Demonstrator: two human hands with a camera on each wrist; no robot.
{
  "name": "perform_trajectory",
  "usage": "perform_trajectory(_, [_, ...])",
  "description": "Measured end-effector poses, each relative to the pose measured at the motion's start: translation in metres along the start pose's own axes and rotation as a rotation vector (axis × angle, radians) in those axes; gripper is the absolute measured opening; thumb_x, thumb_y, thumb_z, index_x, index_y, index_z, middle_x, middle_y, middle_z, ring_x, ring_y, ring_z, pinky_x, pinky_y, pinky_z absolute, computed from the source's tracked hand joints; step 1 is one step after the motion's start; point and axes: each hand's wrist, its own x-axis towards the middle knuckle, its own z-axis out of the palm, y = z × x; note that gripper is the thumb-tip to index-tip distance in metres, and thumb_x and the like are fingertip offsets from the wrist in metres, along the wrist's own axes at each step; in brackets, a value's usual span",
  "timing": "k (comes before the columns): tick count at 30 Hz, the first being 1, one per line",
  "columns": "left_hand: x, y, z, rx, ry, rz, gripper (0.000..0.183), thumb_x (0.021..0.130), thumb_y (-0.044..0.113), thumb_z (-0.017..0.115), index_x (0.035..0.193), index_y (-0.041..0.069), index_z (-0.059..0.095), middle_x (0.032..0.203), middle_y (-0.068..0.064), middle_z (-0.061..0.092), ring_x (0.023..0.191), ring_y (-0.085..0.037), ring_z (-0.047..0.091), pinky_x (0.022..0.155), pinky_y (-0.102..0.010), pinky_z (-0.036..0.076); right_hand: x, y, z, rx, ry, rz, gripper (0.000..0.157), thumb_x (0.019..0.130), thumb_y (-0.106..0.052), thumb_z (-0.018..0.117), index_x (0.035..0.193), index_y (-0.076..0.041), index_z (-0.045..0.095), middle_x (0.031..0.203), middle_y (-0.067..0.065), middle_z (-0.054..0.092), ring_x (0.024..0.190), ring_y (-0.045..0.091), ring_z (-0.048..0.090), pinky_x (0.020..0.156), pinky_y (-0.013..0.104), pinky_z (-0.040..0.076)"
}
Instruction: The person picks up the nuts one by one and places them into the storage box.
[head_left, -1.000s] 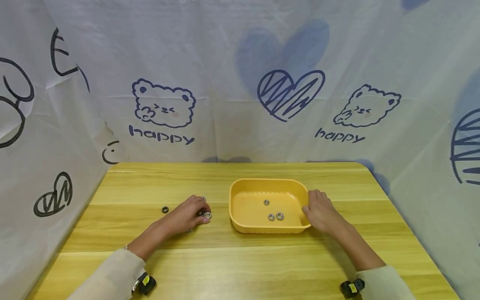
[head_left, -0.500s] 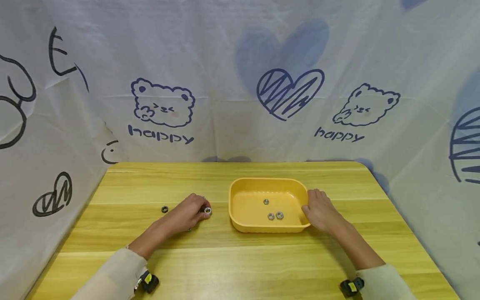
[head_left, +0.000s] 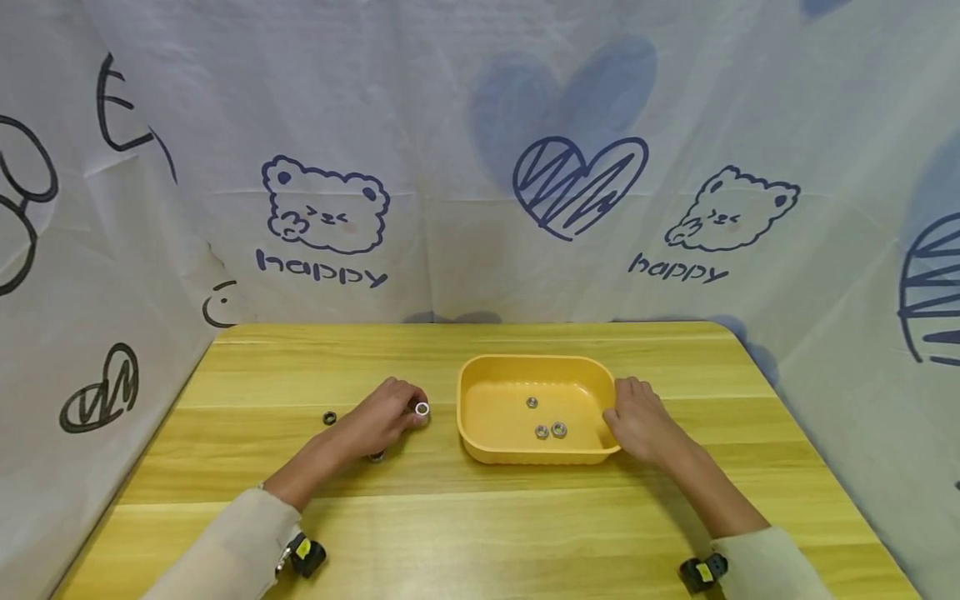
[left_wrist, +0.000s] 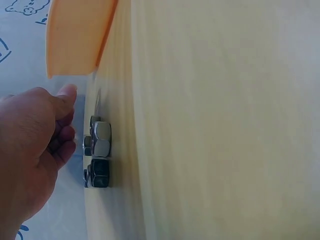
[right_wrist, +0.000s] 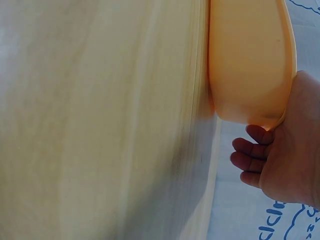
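In the head view a shiny metal nut (head_left: 422, 409) is pinched between the thumb and fingers of my left hand (head_left: 382, 414), held just left of the yellow plastic bin (head_left: 480, 455). The left wrist view hides that nut behind the hand. Under and beside the left hand stand several other nuts, among them a silver nut (left_wrist: 102, 140) and a dark nut (left_wrist: 100, 173). My right hand (head_left: 641, 422) grips the right end of the bin, thumb over the rim and fingers outside. Three nuts lie on the bin's floor, one of them a silver nut (head_left: 558, 430).
A black nut (head_left: 329, 418) lies on the wooden table (head_left: 480, 533) left of the left hand. Another nut (head_left: 377, 456) shows partly below that hand. White cloth (head_left: 450, 167) printed with drawings hangs behind the table and at its sides.
My left hand has moved slightly up and to the right with the pinched nut, rising off the table. The right hand and the bin have stayed put.
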Motion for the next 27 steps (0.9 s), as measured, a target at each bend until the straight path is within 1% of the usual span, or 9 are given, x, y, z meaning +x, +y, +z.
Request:
perform_trajectory(5, [0.003,0.002,-0.001,-0.006,0.000,-0.016,0.022,0.101,0.018,0.068,0.116,0.002,0.069,0.107,-0.008,0.070,0.101,-0.020,0.058,0.093,-0.043,0.052,0.000,0.000,0.000,0.002,-0.004,0.004,0.042,0.101,-0.017,0.045,0.128,0.016,0.045,0.120,0.028,0.052,0.108,0.041,0.047,0.092,0.055,0.042])
perform_trajectory(11, [0.004,0.003,-0.003,-0.031,0.013,-0.041,0.022,0.101,0.018,0.067,0.117,0.002,0.069,0.107,-0.006,0.069,0.100,-0.018,0.056,0.091,-0.040,0.052,0.000,-0.001,-0.001,0.001,-0.012,0.007,0.043,0.102,-0.017,0.045,0.129,0.016,0.045,0.123,0.029,0.052,0.110,0.041,0.047,0.093,0.056,0.043])
perform_trajectory(20, [0.010,0.010,-0.007,-0.028,0.064,-0.014,0.021,0.102,0.017,0.066,0.117,0.002,0.068,0.106,-0.006,0.068,0.101,-0.020,0.056,0.090,-0.040,0.051,-0.001,-0.001,-0.001,0.000,-0.005,0.001,0.043,0.101,-0.016,0.045,0.130,0.017,0.045,0.124,0.030,0.053,0.110,0.041,0.048,0.094,0.057,0.042])
perform_trajectory(27, [0.016,0.014,-0.010,-0.028,0.079,-0.002,0.023,0.102,0.019,0.066,0.119,0.003,0.067,0.107,-0.006,0.068,0.103,-0.020,0.056,0.092,-0.041,0.051,0.000,0.000,0.000,-0.007,0.001,-0.004,0.042,0.101,-0.017,0.045,0.128,0.016,0.045,0.121,0.029,0.053,0.106,0.039,0.047,0.092,0.055,0.042])
